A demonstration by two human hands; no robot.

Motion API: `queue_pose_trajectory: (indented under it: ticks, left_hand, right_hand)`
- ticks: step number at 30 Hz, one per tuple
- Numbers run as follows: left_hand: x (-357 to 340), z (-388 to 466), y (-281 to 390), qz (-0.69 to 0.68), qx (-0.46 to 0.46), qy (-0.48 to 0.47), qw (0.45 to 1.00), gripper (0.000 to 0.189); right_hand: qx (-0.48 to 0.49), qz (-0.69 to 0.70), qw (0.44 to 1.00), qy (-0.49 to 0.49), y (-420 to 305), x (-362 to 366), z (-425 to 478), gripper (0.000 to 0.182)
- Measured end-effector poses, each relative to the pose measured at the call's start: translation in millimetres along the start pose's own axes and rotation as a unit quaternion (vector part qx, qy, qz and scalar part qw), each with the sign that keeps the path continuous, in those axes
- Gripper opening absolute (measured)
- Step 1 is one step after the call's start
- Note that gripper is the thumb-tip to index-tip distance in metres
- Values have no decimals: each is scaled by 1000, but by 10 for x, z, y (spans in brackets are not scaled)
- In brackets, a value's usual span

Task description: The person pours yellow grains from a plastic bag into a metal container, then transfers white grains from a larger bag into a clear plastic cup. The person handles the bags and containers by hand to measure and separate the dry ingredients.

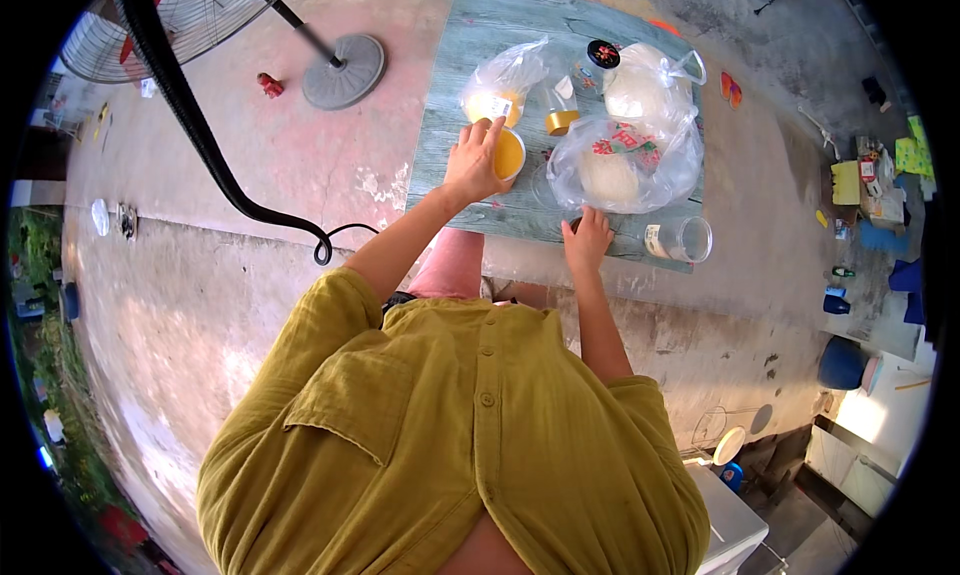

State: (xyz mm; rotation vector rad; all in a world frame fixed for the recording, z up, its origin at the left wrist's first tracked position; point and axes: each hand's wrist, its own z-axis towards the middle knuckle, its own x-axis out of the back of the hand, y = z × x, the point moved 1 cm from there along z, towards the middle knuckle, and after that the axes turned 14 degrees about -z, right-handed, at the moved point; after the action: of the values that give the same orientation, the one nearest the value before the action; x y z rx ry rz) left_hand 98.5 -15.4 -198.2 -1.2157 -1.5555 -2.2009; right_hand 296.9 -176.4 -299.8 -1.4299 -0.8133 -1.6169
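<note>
My left hand (474, 161) is curled around the side of a clear plastic cup of yellow contents (509, 155) on the blue-grey wood-patterned tabletop (465, 42). Just beyond it lies a clear plastic bag with yellow contents (501, 94). My right hand (589, 241) rests at the near table edge, touching a small dark round object (576, 224) that it mostly hides. Past that hand sits a clear bag with red print and pale contents (626, 166). A clear plastic jar (688, 239) lies to its right. A gold-lidded container (562, 121) stands between the bags.
A tied bag of white contents (646, 87) and a black patterned lid (603, 54) are at the table's far right. A fan base (345, 72) stands on the floor to the left, with a black flexible arm (217, 155) crossing the view.
</note>
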Motion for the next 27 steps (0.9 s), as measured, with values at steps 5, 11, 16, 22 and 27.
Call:
queue_pose_trajectory:
  ticks: [5,11,16,22,27]
  left_hand:
    - [34,4,83,-17,-27,-30,999,109]
    - [141,-180,-416,-428,127,64,893,82]
    - [116,-357,-659,-581,233,48,778,59]
    - [-13,-469,-453,-535,134,45,833,74]
    - [28,-445,-530,-642,189,48,742,54]
  right_hand:
    - [228,-99,969,2,-208,-262,355,25]
    - [201,120,968,87,-502,314,518,19]
    - [-105,644,757,27,-480,809,689,15]
    - [-115,642,750,-115,-937,670,1026,15]
    - [-97,545,833,-6,-1344,202,1107,13]
